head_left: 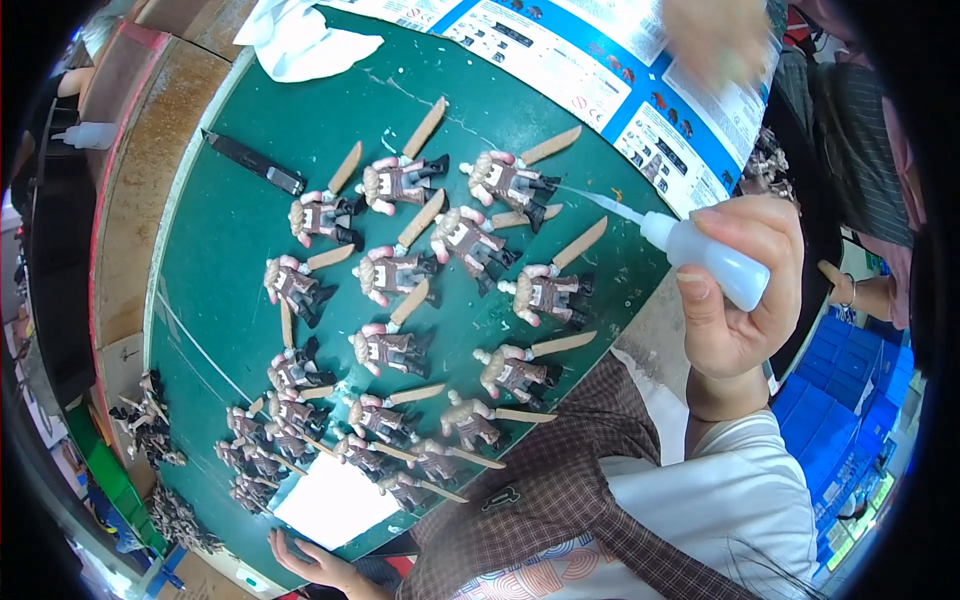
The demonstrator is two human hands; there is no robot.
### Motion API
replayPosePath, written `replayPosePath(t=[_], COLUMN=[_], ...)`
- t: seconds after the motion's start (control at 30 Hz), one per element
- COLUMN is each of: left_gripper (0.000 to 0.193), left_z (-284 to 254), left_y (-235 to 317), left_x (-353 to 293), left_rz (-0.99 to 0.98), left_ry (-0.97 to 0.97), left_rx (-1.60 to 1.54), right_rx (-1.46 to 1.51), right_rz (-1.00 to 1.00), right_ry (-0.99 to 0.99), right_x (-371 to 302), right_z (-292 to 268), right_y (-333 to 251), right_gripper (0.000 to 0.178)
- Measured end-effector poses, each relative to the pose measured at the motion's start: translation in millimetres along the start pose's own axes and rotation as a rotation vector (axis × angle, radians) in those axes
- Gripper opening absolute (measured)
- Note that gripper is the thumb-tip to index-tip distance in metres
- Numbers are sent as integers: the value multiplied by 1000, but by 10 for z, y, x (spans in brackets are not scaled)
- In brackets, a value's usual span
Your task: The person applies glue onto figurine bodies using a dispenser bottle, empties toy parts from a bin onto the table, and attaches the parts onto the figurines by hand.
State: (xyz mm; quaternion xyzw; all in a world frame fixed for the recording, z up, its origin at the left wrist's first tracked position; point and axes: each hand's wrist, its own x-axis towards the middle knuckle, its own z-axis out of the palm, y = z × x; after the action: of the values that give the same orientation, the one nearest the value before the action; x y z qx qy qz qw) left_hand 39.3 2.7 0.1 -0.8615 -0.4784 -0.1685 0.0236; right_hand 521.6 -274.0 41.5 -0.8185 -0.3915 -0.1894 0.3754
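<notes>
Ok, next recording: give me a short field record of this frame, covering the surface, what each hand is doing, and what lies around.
surface: dark green work mat
right hand: grip shut on a small translucent white squeeze bottle, its thin nozzle aimed left at the figures
left hand: resting open at the mat's near edge, holding nothing
on mat: rows of headless brown-and-pink toy figures with tan swords
also: black utility knife, white cloth, blue-and-white printed sheet

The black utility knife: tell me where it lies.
In the head view, the black utility knife lies on the green mat, upper left, just left of the headless toy figures and below the white cloth.
</notes>
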Motion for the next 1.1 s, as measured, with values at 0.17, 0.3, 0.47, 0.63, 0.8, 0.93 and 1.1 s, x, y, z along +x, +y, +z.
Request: replayPosePath(t=[0.17, 0.3, 0.47, 0.63, 0.8, 0.93, 1.1], left_gripper=[31, 33, 31, 31, 29, 27, 26], left_z=[28, 26, 29, 23, 31, 89, 34], left_y=[-46, -37, 0, 45, -8, 12, 12], left_x=[-12, 13, -14, -12, -22, -10, -23], left_rz=[15, 20, -10, -37, -29, -39, -70], left_ry=[17, 9, 15, 26, 58, 69, 91], left_rx=[-15, 8, -22, -33, -53, -64, -90], right_rx=[76, 269, 508, 618, 759, 826, 901], right_rz=[103, 178, 249, 233, 203, 234, 255], right_ry=[88, 197, 224, 129, 19, -44, -64], right_x=[-75, -200, -396, -481, -554, -618, -645], right_z=[-32, 7, -89, -205, -254, -231, -87], right_y=[8, 178, 200, 267, 230, 147, 32], right_gripper=[33, 35, 39, 40, 45, 46, 44])
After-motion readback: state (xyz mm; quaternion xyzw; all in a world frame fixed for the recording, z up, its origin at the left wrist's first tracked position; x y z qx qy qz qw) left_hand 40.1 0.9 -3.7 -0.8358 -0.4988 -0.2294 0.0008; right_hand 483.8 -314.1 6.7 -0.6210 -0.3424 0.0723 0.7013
